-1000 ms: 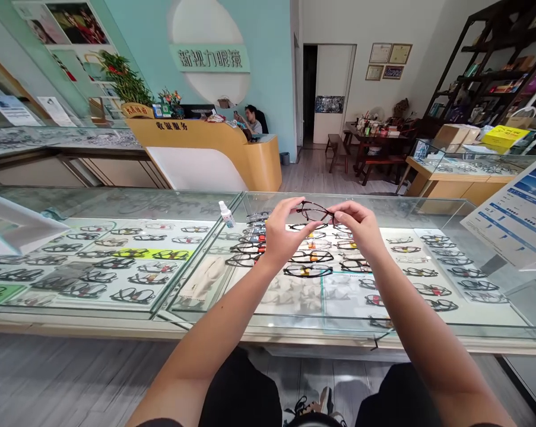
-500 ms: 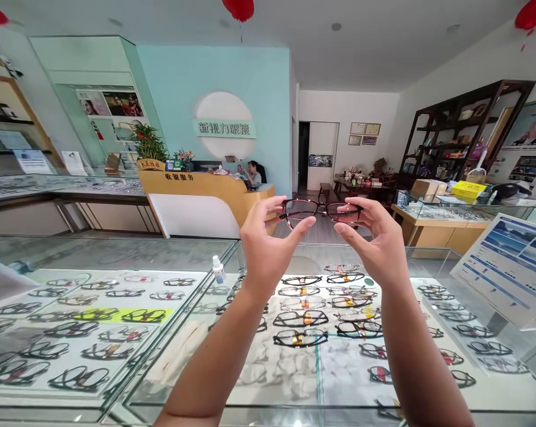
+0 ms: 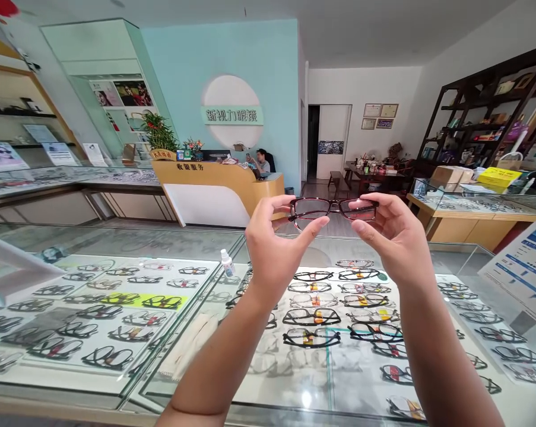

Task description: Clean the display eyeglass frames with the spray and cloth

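A pair of dark red eyeglasses (image 3: 334, 206) is held up level above the glass display counter (image 3: 289, 379). My left hand (image 3: 279, 237) pinches its left end between thumb and fingers. At the other end, my right hand (image 3: 390, 234) grips the frame the same way, the thumb below the lens. Both lenses are see-through, and a temple arm shows behind and below the left lens. Beneath my hands, rows of eyeglasses (image 3: 311, 317) lie inside the counter under the glass.
A small white bottle (image 3: 227, 264) and a folded cloth (image 3: 192, 347) lie left of my left arm. A printed sign (image 3: 526, 261) stands on the right. Farther off, a person (image 3: 261, 163) sits behind a wooden reception desk (image 3: 223, 173). Dark shelves (image 3: 476, 112) line the right wall.
The view has tilted down and turned slightly left, so the room sits higher and farther right. Both hands still hold the eyeglasses, which look slightly larger and a little farther right.
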Motion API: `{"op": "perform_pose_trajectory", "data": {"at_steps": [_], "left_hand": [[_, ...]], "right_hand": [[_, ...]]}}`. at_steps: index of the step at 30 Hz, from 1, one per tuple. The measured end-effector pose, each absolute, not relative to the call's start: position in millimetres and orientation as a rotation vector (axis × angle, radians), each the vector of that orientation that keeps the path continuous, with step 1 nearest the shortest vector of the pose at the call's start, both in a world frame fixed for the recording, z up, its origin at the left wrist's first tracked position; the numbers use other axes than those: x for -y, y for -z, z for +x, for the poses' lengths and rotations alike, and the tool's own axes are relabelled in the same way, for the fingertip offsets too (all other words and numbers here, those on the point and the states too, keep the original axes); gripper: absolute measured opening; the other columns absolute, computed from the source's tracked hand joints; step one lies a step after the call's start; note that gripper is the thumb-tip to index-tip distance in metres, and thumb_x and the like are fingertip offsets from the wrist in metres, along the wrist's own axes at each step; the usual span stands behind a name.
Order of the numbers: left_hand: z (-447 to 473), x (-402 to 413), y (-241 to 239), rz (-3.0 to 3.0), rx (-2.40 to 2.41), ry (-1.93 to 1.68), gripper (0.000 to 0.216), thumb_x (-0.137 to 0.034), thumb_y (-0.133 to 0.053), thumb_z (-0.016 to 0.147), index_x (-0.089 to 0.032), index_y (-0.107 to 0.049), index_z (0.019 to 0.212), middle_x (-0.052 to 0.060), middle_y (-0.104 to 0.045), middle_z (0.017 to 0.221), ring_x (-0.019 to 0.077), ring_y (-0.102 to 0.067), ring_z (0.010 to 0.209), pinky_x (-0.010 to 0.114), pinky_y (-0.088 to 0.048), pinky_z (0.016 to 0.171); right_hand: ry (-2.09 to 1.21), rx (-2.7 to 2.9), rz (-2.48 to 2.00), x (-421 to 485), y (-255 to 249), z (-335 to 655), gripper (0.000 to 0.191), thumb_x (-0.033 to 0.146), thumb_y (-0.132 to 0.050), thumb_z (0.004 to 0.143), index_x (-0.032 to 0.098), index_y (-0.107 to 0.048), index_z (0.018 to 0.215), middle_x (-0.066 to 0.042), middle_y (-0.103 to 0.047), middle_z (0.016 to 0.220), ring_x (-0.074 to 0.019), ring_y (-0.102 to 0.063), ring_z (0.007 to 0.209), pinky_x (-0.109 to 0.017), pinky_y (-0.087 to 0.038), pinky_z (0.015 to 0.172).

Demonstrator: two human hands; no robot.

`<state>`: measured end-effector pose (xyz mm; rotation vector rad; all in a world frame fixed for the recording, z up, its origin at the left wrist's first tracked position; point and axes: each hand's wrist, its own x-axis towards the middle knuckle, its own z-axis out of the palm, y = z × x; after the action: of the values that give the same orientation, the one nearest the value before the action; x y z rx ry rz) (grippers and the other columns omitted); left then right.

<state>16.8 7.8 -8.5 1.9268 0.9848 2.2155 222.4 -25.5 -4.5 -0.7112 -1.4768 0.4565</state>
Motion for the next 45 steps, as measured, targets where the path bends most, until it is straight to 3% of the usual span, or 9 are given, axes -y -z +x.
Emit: {"op": "perform_pose_trajectory", "data": {"at_steps": [9,23,28,37,45], "left_hand": [[15,-8,8,2.022,-1.026,-2.345,0.057,-0.055,-0.094,0.077,-0.021,-0.07,0.116,0.006,-0.073,0.106,0.0206,-0.073,0.098,0.036,-0.064,0.083],[8,-6,5,2.045,-0.977,-2.278,0.059,-0.057,-0.093,0.077,-0.024,-0.069,0.119,0.006,-0.072,0.113,0.0226,-0.073,0.106,0.04,-0.066,0.092],[2,-20,4,2.017,-0.791,-2.188,0.062,-0.061,-0.093,0.075,-0.026,-0.069,0.12,0.007,-0.07,0.121,0.0233,-0.071,0.116,0.041,-0.066,0.099],[2,-47,7,1.93,-0.436,-2.052,0.064,-0.062,-0.096,0.069,-0.027,-0.067,0.114,0.008,-0.069,0.117,0.0235,-0.073,0.114,0.041,-0.067,0.099],[6,-44,10,1.996,-0.554,-2.244,0.063,-0.067,-0.089,0.077,-0.028,-0.064,0.12,0.009,-0.067,0.124,0.0246,-0.07,0.121,0.041,-0.066,0.1]], "right_hand": [[-0.576,1.472,-0.736,15,8,222,0.04,0.039,-0.085,0.091,0.03,-0.069,0.127,-0.006,-0.076,0.126,-0.0229,-0.074,0.108,-0.043,-0.064,0.094],[-0.32,1.569,-0.78,17,5,226,0.042,0.045,-0.086,0.089,0.03,-0.07,0.126,-0.006,-0.077,0.121,-0.0253,-0.073,0.108,-0.045,-0.06,0.095],[-0.15,1.544,-0.717,22,5,218,0.039,0.044,-0.087,0.089,0.031,-0.07,0.121,-0.007,-0.076,0.123,-0.0278,-0.073,0.112,-0.047,-0.061,0.098],[-0.168,1.546,-0.518,23,8,212,0.041,0.031,-0.089,0.087,0.033,-0.069,0.123,-0.006,-0.074,0.121,-0.0278,-0.075,0.114,-0.046,-0.063,0.098],[-0.168,1.564,-0.614,23,6,212,0.039,0.041,-0.084,0.091,0.034,-0.067,0.126,-0.007,-0.074,0.136,-0.0269,-0.076,0.105,-0.049,-0.064,0.097]]}}
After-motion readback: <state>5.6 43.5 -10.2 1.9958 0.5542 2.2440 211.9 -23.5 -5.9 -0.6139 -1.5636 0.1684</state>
